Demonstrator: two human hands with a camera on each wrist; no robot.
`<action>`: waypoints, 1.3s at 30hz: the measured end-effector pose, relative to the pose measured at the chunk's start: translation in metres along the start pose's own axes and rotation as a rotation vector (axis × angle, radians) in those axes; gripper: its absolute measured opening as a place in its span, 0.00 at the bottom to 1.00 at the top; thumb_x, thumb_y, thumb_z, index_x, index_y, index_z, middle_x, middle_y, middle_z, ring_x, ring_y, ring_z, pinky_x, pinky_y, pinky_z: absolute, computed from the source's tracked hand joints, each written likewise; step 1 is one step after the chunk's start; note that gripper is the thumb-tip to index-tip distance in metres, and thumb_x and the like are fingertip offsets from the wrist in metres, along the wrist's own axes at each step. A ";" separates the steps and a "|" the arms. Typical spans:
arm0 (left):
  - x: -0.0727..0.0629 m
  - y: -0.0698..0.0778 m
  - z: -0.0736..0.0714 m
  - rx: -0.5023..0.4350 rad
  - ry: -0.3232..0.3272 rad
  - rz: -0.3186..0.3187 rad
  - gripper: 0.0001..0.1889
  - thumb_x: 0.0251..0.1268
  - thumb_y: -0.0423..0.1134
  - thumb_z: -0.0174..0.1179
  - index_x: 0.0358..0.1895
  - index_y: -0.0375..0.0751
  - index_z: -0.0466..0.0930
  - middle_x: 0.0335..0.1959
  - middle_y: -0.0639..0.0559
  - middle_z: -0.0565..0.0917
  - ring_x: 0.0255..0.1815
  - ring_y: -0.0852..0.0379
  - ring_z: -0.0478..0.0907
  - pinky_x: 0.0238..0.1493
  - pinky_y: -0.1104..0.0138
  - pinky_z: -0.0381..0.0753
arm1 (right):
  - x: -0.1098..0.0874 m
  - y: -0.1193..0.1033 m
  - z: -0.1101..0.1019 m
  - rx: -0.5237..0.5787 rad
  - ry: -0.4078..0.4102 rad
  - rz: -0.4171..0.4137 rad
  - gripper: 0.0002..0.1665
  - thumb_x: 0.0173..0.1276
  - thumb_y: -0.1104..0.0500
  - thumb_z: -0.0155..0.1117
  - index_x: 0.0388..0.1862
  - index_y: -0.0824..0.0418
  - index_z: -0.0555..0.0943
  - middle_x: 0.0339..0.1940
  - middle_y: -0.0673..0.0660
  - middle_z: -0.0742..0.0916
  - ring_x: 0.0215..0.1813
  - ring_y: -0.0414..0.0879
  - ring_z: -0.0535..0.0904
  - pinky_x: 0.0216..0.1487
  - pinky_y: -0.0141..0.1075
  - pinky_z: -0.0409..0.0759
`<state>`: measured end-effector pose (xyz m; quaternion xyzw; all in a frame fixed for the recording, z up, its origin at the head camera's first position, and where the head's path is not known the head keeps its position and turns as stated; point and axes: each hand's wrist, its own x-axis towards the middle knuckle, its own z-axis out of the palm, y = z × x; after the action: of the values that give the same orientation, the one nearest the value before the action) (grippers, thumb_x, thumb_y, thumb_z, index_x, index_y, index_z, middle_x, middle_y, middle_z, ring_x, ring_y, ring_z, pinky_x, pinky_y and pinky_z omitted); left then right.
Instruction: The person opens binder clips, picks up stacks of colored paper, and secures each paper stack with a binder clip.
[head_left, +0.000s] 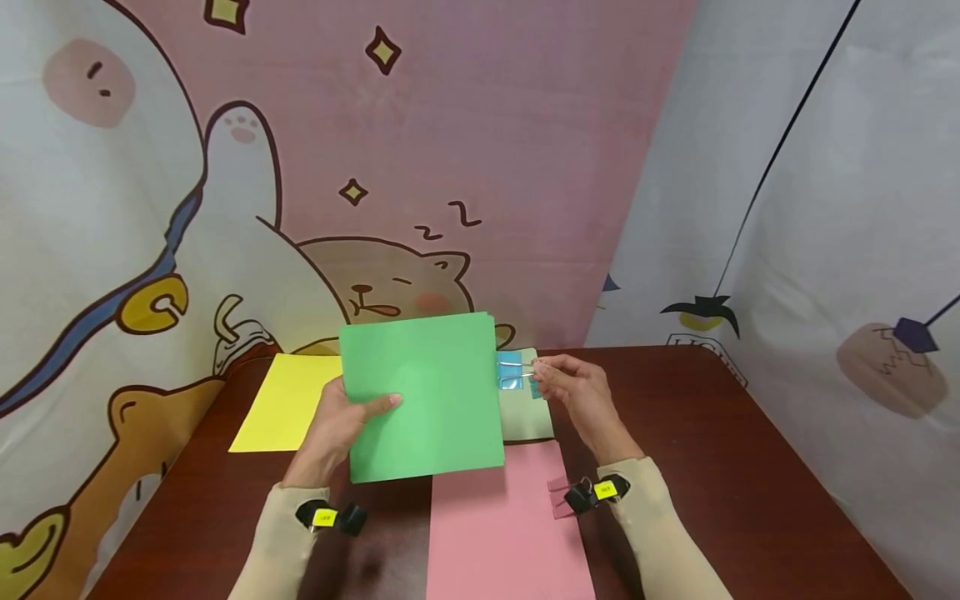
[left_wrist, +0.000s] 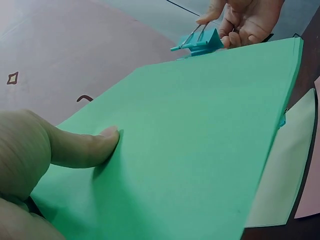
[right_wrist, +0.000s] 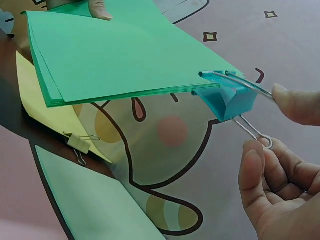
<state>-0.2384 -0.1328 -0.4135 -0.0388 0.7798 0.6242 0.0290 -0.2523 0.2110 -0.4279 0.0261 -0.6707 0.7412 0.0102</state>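
Observation:
My left hand (head_left: 330, 429) grips a stack of green paper (head_left: 427, 396) at its left side, thumb flat on the front and the other fingers hidden behind. The stack is tilted up above the table. At its right edge my right hand (head_left: 583, 398) pinches the two wire handles of a blue binder clip (right_wrist: 232, 102) between thumb and fingers. In the right wrist view the clip's mouth is spread right at the paper's edge, one lip above the sheets and the other below. Several loose sheet edges show along the stack's corner.
On the brown table (head_left: 712, 467) lie yellow paper (head_left: 281, 404) with a yellow binder clip (right_wrist: 78, 143), pale green paper (head_left: 527, 421) with a teal clip (head_left: 536, 389), and pink paper (head_left: 502, 542) with a pink clip (head_left: 558, 497). A cartoon-printed cloth (head_left: 525, 150) hangs behind.

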 end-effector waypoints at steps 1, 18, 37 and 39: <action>0.000 0.000 0.000 -0.002 -0.001 0.000 0.31 0.61 0.38 0.74 0.66 0.36 0.72 0.62 0.37 0.79 0.56 0.40 0.82 0.53 0.51 0.83 | 0.000 0.000 0.000 0.002 0.001 0.000 0.12 0.71 0.53 0.70 0.44 0.61 0.86 0.34 0.49 0.88 0.36 0.43 0.82 0.45 0.37 0.82; -0.001 0.000 0.003 -0.033 -0.026 -0.004 0.31 0.61 0.37 0.74 0.66 0.38 0.73 0.62 0.37 0.79 0.54 0.41 0.83 0.51 0.51 0.84 | -0.003 0.007 0.016 -0.010 -0.058 0.011 0.12 0.70 0.54 0.70 0.43 0.63 0.85 0.34 0.52 0.87 0.34 0.44 0.80 0.41 0.36 0.82; 0.002 -0.001 0.001 -0.037 -0.044 -0.015 0.35 0.54 0.36 0.78 0.66 0.40 0.74 0.62 0.39 0.80 0.56 0.43 0.80 0.55 0.51 0.81 | -0.004 0.010 0.020 0.016 -0.079 0.035 0.17 0.73 0.56 0.66 0.50 0.70 0.83 0.36 0.51 0.87 0.35 0.44 0.81 0.41 0.34 0.82; 0.001 -0.001 0.001 -0.041 -0.046 -0.018 0.35 0.54 0.36 0.79 0.66 0.40 0.73 0.63 0.40 0.79 0.56 0.43 0.80 0.55 0.51 0.81 | -0.004 0.010 0.020 0.023 -0.086 0.029 0.21 0.74 0.57 0.65 0.53 0.74 0.81 0.36 0.51 0.87 0.35 0.44 0.81 0.41 0.33 0.82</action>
<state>-0.2397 -0.1317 -0.4152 -0.0323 0.7656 0.6405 0.0517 -0.2485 0.1898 -0.4365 0.0482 -0.6621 0.7473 -0.0298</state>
